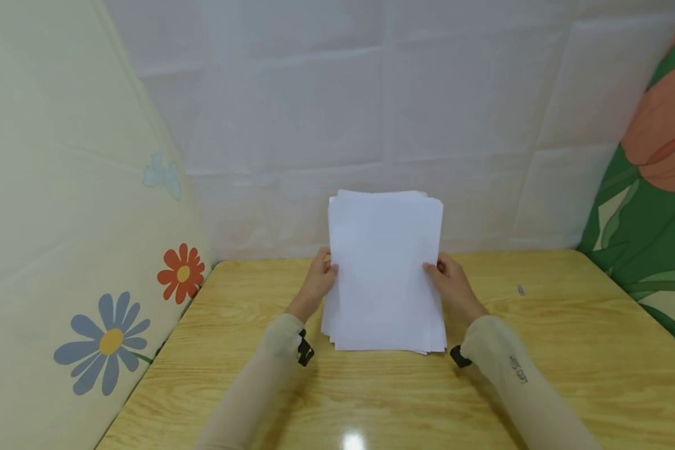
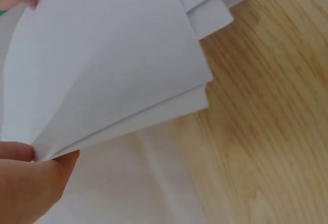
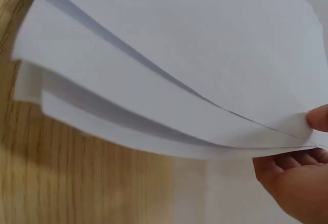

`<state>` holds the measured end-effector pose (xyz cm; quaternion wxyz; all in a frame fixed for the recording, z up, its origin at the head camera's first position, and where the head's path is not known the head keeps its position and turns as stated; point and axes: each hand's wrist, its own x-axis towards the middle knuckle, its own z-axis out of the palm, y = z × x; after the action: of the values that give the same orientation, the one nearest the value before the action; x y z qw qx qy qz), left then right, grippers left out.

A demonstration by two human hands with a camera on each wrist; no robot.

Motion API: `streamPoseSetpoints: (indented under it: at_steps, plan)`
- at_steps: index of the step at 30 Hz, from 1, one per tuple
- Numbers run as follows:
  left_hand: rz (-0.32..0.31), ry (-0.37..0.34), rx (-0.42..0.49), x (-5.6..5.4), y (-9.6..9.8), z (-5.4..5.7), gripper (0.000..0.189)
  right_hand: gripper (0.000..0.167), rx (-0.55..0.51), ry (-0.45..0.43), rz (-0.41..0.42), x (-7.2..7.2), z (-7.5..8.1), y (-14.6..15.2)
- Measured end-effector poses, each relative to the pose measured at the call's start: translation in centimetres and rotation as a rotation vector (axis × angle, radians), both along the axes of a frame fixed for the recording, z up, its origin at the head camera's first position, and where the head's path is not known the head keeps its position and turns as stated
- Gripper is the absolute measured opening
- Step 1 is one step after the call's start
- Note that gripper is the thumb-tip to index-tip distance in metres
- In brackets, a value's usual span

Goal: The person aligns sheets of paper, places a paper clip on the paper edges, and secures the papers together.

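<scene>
A stack of white paper sheets [image 1: 385, 269] is held up between both hands, its edges uneven and fanned at the corners. My left hand [image 1: 317, 281] pinches the left side, thumb in front and fingers behind. On the opposite side my right hand [image 1: 452, 284] grips the edge the same way. In the left wrist view, thumb and fingers of the left hand [image 2: 31, 183] squeeze the sheets at their edge. The right wrist view shows several layers of the paper [image 3: 154, 80] spread apart, with the right hand [image 3: 297, 178] curled round their edge.
The wood-grain table [image 1: 371, 394] extends below the stack. A small dark-and-white item [image 1: 520, 290] lies on it to the right. A pale cloth [image 1: 287, 125] hangs behind, with flower-printed cloths [image 1: 45, 219] on the left and right sides.
</scene>
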<state>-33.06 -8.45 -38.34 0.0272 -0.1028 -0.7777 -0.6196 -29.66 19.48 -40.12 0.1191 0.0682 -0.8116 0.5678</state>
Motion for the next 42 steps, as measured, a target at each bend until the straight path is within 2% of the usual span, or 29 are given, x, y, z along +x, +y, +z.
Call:
streamPoseSetpoints:
  at_steps: [2,6,9,13,15,19,26,34,42]
  plan:
    - [-0.018,0.036,0.022,0.1,0.0,0.2,0.023,0.036,-0.010,0.034,0.003,0.3,0.4,-0.1]
    - [-0.049,0.143,0.084,1.1,0.3,0.8,0.021,0.025,-0.025,0.108,0.004,1.9,2.2,-0.8]
    - [-0.054,0.275,0.116,2.4,0.9,1.9,0.019,0.018,-0.051,0.207,-0.024,3.1,3.6,-1.7]
    - [-0.035,0.425,0.115,3.8,1.6,3.0,0.012,0.016,-0.058,0.356,-0.096,3.6,3.9,-2.4]
    - [-0.039,0.456,0.133,4.1,1.9,3.2,0.010,0.015,-0.067,0.422,-0.125,3.7,3.9,-2.6]
    - [-0.053,0.455,0.173,4.4,2.3,3.1,0.009,0.020,-0.084,0.497,-0.160,3.7,3.6,-3.0]
    - [-0.050,0.415,0.202,4.7,2.6,2.4,0.018,0.017,-0.113,0.510,-0.171,3.9,2.9,-3.4]
    - [-0.024,0.392,0.202,4.6,2.7,1.7,0.020,0.015,-0.141,0.473,-0.160,3.8,2.5,-3.5]
    - [-0.007,0.343,0.195,4.6,2.8,0.9,0.022,0.025,-0.153,0.356,-0.167,4.0,2.0,-3.6]
